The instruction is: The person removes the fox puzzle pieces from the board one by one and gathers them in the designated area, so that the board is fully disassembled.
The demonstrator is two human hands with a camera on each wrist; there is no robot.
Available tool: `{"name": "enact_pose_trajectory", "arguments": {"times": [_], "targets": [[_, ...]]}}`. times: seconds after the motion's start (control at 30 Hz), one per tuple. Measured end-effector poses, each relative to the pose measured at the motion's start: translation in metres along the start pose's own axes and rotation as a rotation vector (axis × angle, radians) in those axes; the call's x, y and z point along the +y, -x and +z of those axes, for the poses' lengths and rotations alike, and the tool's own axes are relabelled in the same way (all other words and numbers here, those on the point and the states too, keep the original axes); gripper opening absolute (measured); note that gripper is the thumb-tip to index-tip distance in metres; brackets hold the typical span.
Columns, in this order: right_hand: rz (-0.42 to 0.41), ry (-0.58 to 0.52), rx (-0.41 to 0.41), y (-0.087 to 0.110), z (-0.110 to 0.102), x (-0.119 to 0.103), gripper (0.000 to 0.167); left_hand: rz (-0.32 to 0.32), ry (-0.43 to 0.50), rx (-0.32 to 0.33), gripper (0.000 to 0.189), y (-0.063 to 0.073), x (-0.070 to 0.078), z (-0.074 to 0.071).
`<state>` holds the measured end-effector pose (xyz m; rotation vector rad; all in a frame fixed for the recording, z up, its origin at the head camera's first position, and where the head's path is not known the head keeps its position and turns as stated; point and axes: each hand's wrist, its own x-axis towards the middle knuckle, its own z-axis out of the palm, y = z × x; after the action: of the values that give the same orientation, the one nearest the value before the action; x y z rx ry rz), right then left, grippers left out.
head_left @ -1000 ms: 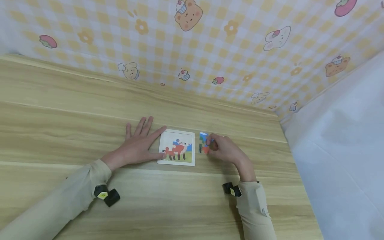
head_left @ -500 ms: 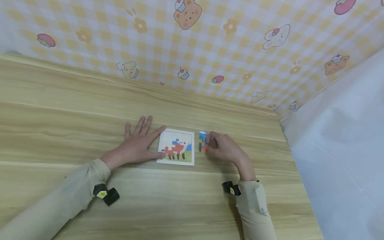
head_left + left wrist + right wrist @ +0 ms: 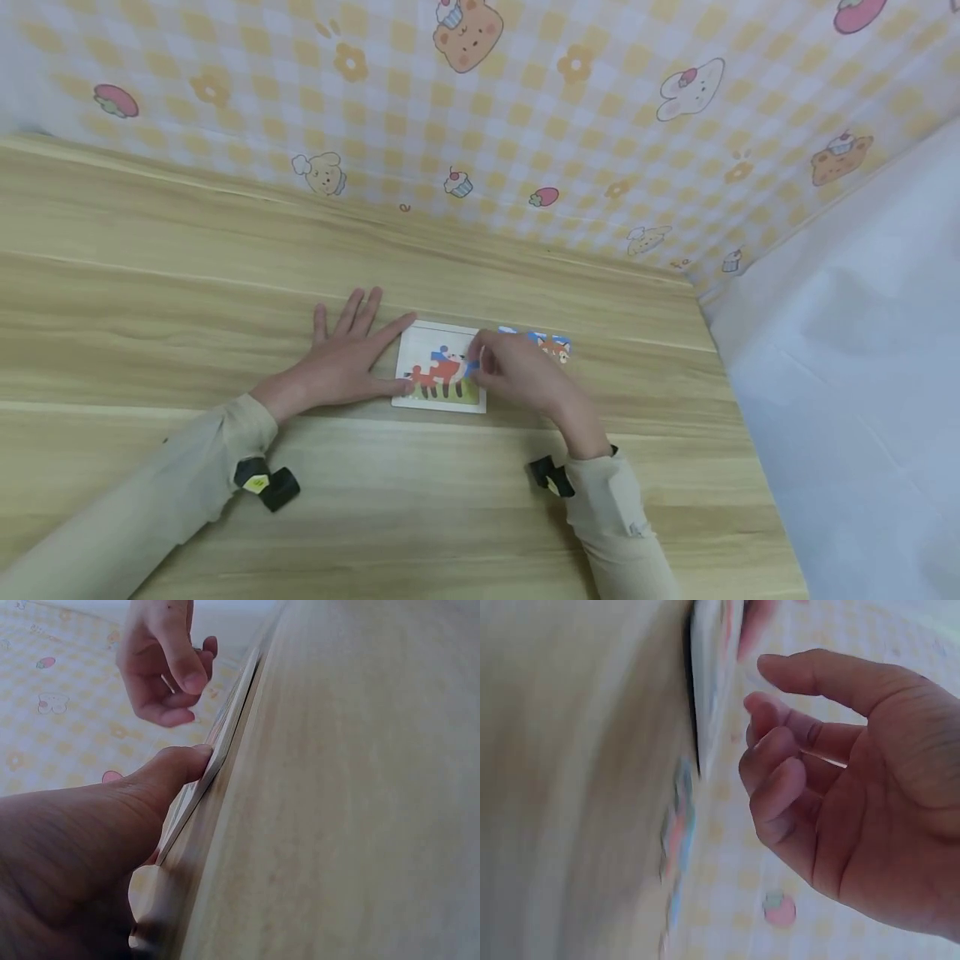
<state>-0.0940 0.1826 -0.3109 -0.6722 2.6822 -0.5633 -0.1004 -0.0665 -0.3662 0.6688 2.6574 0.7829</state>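
Observation:
In the head view, a white-framed jigsaw puzzle [image 3: 441,407] lies on the table, partly filled with an animal with an orange body and dark legs. My left hand [image 3: 337,367] is spread at its left side; the thumb rests on the lower left corner and the index fingertip touches the upper left one. Over the frame's right edge is my right hand [image 3: 517,367], fingers bent, thumb and index fingertip a little apart. Whether a thin piece sits between them cannot be made out. In the right wrist view the other fingers [image 3: 780,787] curl toward the palm.
Loose puzzle pieces [image 3: 557,347], one with an orange animal face, lie right of the frame, partly hidden under my right hand. Behind the wooden table [image 3: 420,517] hangs a yellow checked cloth [image 3: 510,117]. White sheeting [image 3: 847,350] lies beyond the table's right edge.
My right hand has moved left from the loose pieces to the puzzle's right edge, uncovering some pieces. The left hand has stayed on the frame.

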Motion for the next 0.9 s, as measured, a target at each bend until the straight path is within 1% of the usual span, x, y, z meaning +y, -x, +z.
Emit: {"name": "enact_pose_trajectory", "arguments": {"times": [0.13, 0.2, 0.33, 0.43, 0.57, 0.67, 0.8, 0.9], "targets": [[0.016, 0.048, -0.030, -0.010, 0.007, -0.012, 0.017, 0.000, -0.002, 0.000, 0.093, 0.000, -0.001, 0.000], [0.049, 0.057, -0.039, -0.015, 0.009, -0.015, 0.019, 0.001, -0.003, -0.001, 0.093, 0.000, -0.001, 0.000], [0.110, 0.051, -0.056, -0.022, 0.010, -0.017, 0.020, 0.007, -0.007, -0.004, 0.092, -0.001, 0.000, 0.000], [0.127, 0.049, -0.059, -0.024, 0.011, -0.017, 0.018, 0.013, -0.010, 0.000, 0.092, -0.002, 0.000, 0.001], [0.113, 0.004, -0.084, -0.025, 0.013, -0.015, 0.016, 0.015, -0.006, 0.006, 0.092, -0.002, -0.001, 0.002], [0.085, -0.039, -0.104, -0.023, 0.014, -0.014, 0.016, 0.014, -0.005, 0.004, 0.092, 0.000, -0.002, 0.003], [0.045, -0.068, -0.094, -0.022, 0.015, -0.013, 0.016, 0.014, -0.003, 0.006, 0.092, 0.001, -0.002, 0.002], [0.040, -0.080, -0.084, -0.022, 0.015, -0.014, 0.016, 0.021, -0.005, 0.011, 0.092, 0.001, -0.002, 0.001]]}}
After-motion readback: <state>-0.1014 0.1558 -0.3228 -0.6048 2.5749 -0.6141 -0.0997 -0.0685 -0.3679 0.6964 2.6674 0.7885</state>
